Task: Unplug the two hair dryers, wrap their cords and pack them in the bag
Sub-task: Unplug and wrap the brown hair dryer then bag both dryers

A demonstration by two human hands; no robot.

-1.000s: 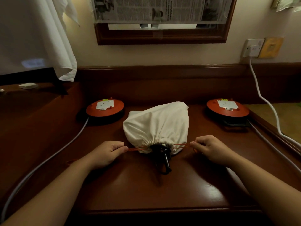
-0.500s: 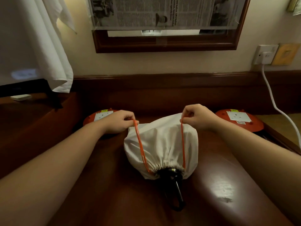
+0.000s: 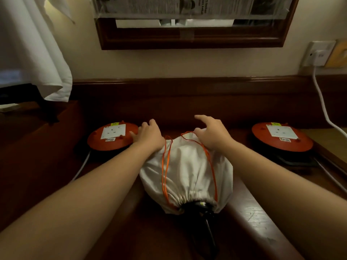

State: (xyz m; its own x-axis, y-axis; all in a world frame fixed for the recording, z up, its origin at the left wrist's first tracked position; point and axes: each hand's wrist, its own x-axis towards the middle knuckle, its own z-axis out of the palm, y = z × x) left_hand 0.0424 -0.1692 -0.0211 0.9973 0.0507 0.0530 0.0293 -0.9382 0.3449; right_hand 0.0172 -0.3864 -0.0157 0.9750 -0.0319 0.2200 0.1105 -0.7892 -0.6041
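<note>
A white drawstring bag (image 3: 187,171) lies on the dark wooden desk (image 3: 249,218), its gathered mouth towards me. A black hair dryer part (image 3: 203,220) sticks out of the cinched mouth. The orange drawstrings (image 3: 166,166) lie loose over the top of the bag. My left hand (image 3: 149,135) hovers at the bag's far left end, fingers spread and holding nothing. My right hand (image 3: 212,132) is over the bag's far right end, fingers apart, with the cord just under it.
Two red round socket reels sit on the desk, one at the left (image 3: 112,136) and one at the right (image 3: 281,136), each with a grey cable. A white cable (image 3: 322,102) runs from a wall socket (image 3: 319,53). White cloth (image 3: 37,49) hangs at the left.
Both hands pulled the orange drawstrings sideways, lifted them over the bag towards the wall, then let go. The cords now lie slack on the bag and both hands are open.
</note>
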